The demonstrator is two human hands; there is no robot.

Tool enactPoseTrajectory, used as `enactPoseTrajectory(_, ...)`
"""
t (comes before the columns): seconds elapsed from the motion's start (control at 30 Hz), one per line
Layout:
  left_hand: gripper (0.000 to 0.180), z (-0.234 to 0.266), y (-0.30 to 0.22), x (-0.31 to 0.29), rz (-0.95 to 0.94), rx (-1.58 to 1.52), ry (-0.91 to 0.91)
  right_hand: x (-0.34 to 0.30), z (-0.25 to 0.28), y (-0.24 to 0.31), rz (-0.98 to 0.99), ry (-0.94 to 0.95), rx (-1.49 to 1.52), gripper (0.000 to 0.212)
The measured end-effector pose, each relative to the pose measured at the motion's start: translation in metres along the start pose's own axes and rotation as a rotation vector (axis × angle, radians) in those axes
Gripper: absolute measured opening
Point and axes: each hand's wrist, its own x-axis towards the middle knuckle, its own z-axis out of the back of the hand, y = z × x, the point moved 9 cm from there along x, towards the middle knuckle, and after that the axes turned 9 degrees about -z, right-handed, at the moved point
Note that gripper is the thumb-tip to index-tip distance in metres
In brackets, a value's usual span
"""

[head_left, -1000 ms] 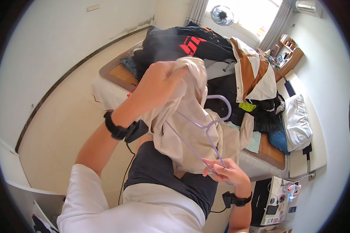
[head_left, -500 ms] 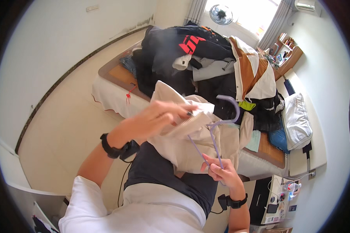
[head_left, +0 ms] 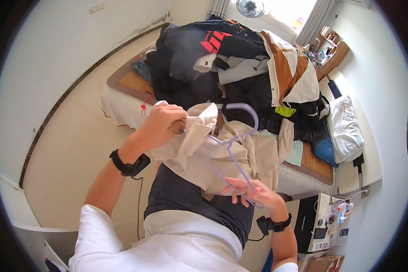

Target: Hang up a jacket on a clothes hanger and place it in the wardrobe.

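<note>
My left hand (head_left: 164, 123) is closed on the upper edge of a beige jacket (head_left: 263, 158), lifting a fold that has a toothed, zipper-like strip. A lavender hanger (head_left: 252, 119) slants across the jacket, its hook pointing away from me. One of its arms runs in behind the lifted fold, where its end is hidden. My right hand (head_left: 254, 192) grips the hanger's near end, several fingers stretched out along the bars. The jacket drapes from the bed's near edge towards my lap, with a sleeve lying to the right.
A pile of dark clothes (head_left: 181, 63) covers the bed ahead, with a brown-and-white jacket (head_left: 294, 68) on its right. Beyond that lies a white pillow (head_left: 347, 129). A small cabinet (head_left: 315, 222) stands at the lower right, and a cable (head_left: 140, 199) hangs by my left side.
My left hand has drawn back to the left and closed on the jacket's edge, pulling up a fold. The hanger's hook has shifted left, and my right hand's fingers have spread somewhat.
</note>
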Motion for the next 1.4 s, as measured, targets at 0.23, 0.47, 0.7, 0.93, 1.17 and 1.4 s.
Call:
enactPoseTrajectory(0.23,0.015,0.026,0.038,-0.03,0.299,-0.198,-0.359,0.017,0.059,0.002,-0.064,-0.168,-0.06,0.058)
enactPoseTrajectory(0.47,0.019,0.028,0.04,-0.042,0.304,-0.257,-0.383,0.086,0.106,0.06,0.137,-0.486,-0.352,0.026)
enactPoseTrajectory(0.7,0.021,0.02,0.024,-0.037,0.298,-0.388,-0.363,0.156,0.061,0.08,0.507,-0.604,-0.712,0.058)
enactPoseTrajectory(0.93,0.017,0.054,-0.006,-0.048,0.206,-0.181,-0.56,0.168,0.132,0.034,0.085,-0.865,-1.068,0.03)
enactPoseTrajectory(1.17,0.023,0.07,0.005,-0.065,0.27,-0.092,-0.492,0.125,0.238,0.039,0.08,-0.956,-1.122,0.02)
enactPoseTrajectory(1.4,0.035,0.062,0.052,-0.081,0.413,-0.102,-0.46,0.03,0.318,0.144,0.346,-1.014,-0.421,0.026)
